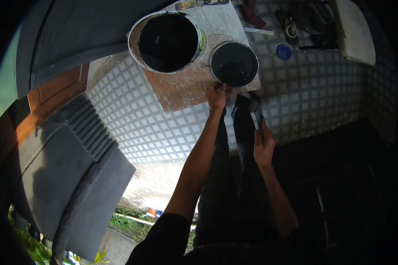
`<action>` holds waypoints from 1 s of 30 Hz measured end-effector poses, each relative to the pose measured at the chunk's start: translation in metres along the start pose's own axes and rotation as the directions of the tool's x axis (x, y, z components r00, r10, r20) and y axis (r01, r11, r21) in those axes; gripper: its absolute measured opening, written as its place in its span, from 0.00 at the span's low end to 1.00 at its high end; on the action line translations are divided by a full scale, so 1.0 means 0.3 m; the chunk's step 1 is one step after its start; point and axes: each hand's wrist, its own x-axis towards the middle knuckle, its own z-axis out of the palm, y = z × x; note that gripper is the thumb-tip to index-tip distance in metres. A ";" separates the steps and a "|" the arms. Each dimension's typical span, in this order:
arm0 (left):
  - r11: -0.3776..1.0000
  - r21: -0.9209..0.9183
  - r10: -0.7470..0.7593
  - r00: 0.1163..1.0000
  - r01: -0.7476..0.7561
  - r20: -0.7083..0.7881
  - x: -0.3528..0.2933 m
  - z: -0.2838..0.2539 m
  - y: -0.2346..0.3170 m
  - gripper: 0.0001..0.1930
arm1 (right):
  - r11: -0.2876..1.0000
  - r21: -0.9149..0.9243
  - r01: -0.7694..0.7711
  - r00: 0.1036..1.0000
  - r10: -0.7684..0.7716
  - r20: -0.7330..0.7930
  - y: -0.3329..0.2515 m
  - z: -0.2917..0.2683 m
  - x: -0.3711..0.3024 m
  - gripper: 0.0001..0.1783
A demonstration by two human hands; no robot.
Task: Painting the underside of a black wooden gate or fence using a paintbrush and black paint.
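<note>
At the near right corner of a paint-spattered wooden board sits a small round tub [234, 64] of dark paint. My left hand [217, 96] is closed on its near rim, with the fingertips partly hidden. My right hand [264, 148] is wrapped round the handle of a paintbrush [256, 108]. Its dark, paint-coated head points away from me, just below the tub's right side. To the left of the tub, a larger bucket [169, 42], also with dark paint inside, stands on the board with its light rim smeared.
The wooden board [185, 90] rests above a checkered tile floor [146, 119]. A blue lid [283, 52] and a roll of tape [291, 30] lie to the right. A pale chair-like panel [353, 33] stands far right. Grey steps [88, 126] and a ledge are at left.
</note>
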 end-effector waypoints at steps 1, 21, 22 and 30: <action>0.991 -0.115 -0.062 0.997 0.067 0.047 -0.011 0.017 -0.006 0.09 | 0.996 -0.052 0.066 0.998 -0.066 -0.007 0.004 0.018 0.010 0.27; 0.967 0.013 -0.241 0.902 0.254 0.359 0.036 -0.088 -0.002 0.13 | 0.953 -0.224 0.204 0.974 -0.220 -0.051 -0.112 0.353 0.135 0.32; 0.964 0.043 -0.257 0.887 0.261 0.385 0.039 -0.095 0.004 0.13 | 0.954 -0.224 0.198 0.975 -0.215 -0.053 -0.120 0.361 0.133 0.32; 0.963 0.081 -0.267 0.873 0.257 0.408 0.061 -0.101 -0.008 0.11 | 0.970 -0.223 0.100 0.990 -0.120 -0.078 -0.130 0.402 0.138 0.32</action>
